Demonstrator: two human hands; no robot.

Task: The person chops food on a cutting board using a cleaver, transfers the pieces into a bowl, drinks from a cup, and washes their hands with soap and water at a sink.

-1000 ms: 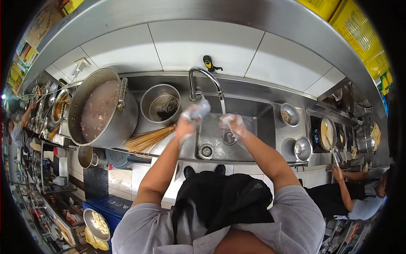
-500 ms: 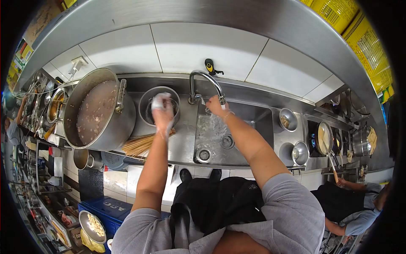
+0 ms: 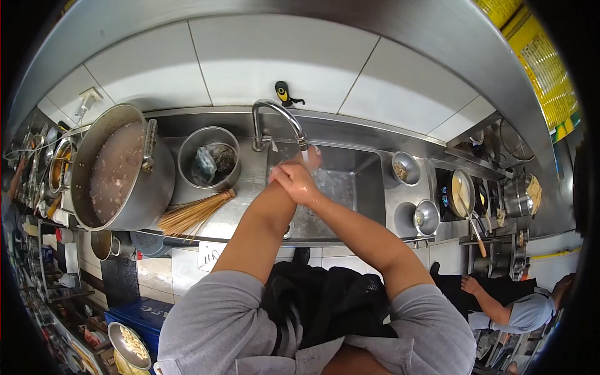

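Under the chrome tap (image 3: 280, 111), my left hand (image 3: 310, 158) is held in the running water over the steel sink (image 3: 359, 187); its fingers are blurred and partly behind the stream. My right hand (image 3: 295, 180) wraps around my left wrist, closed on it. Left of the tap stands a steel pot (image 3: 189, 169). Inside that pot lie a crumpled pale-blue cloth or pad (image 3: 204, 165) and a dark wiry scrubber (image 3: 222, 157). A bundle of thin sticks bound like a whisk broom (image 3: 195, 214) rests on the counter below it.
A large stockpot (image 3: 159, 184) of cloudy liquid stands at the left. Two steel bowls (image 3: 406, 167) (image 3: 427, 217) sit right of the sink. Beyond them a pan (image 3: 462, 187) is on the stove. A co-worker (image 3: 500, 306) stands at the lower right.
My left hand has left the pot, where the pale-blue item now lies, and moved right under the water. My right hand has come from the tap's spout onto my left wrist. The view has shifted.
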